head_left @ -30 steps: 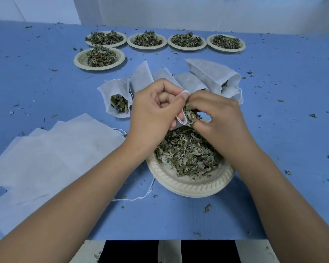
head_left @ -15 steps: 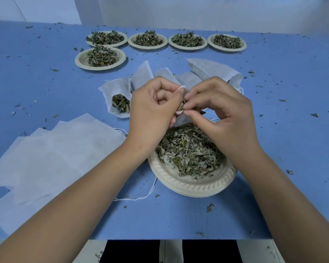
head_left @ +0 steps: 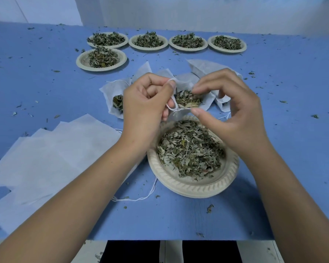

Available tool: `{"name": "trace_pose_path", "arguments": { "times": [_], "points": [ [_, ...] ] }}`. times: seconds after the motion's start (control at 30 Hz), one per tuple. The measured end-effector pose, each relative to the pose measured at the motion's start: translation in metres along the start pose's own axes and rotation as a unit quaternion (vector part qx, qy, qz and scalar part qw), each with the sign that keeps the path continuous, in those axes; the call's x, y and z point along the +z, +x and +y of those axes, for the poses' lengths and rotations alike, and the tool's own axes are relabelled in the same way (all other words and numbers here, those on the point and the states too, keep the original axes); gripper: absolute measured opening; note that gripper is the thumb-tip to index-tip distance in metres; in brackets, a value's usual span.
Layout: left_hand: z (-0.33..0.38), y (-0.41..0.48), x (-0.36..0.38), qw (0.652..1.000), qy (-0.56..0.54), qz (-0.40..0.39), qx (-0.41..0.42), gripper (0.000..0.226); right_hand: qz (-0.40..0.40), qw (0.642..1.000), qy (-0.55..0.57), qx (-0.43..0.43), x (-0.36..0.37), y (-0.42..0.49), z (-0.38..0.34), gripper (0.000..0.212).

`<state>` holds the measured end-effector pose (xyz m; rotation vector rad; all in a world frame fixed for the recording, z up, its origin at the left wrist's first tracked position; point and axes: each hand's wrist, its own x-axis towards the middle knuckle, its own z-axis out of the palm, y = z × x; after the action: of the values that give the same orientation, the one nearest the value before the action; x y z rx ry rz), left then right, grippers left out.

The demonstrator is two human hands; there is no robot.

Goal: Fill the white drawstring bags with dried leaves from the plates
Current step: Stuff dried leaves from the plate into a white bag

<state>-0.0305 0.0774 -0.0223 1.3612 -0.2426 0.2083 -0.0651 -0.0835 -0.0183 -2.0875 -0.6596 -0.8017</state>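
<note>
Right hand [head_left: 235,114] fingers, earlier pinched, are being spread empty; bag [head_left: 184,84] is being pinched wide by left hand [head_left: 144,111], best over plate [head_left: 194,188].

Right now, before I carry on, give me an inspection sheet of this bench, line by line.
Surface: blue table, strewn with leaf bits.
Job's things: near plate of dried leaves; five far plates, all heaped; held bag open and partly filled; filled bags beyond the hands; flat empty bags at left.
Clutter: leaf crumbs; loose white drawstrings by the near plate.
Hands: left hand grips the held bag's rim; right hand has its fingertips at the bag's mouth, grip unclear.
Cables: nothing seen.
Surroundings: pale wall behind the table.
</note>
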Motion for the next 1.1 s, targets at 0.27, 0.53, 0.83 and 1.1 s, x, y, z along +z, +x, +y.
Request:
{"name": "trace_pose_path", "arguments": {
  "times": [0.27, 0.53, 0.83, 1.1],
  "points": [
    [0.000, -0.003, 0.002, 1.000, 0.022, -0.010, 0.002, 0.019, 0.030, 0.997, -0.052, -0.044, 0.011, -0.003, 0.001, 0.013],
    [0.003, -0.004, 0.003, 1.000, 0.017, -0.018, 0.006, 0.018, -0.007, 0.999, -0.033, -0.036, 0.008, -0.005, -0.002, 0.008],
    [0.003, -0.004, 0.002, 1.000, -0.001, -0.008, 0.013, 0.019, 0.018, 0.987, -0.158, -0.029, 0.009, -0.004, -0.002, 0.022],
    [0.000, -0.006, 0.004, 0.998, -0.008, -0.035, 0.042, 0.021, -0.026, 0.985, -0.163, -0.042, 0.009, -0.003, 0.000, 0.021]
  ]
}}
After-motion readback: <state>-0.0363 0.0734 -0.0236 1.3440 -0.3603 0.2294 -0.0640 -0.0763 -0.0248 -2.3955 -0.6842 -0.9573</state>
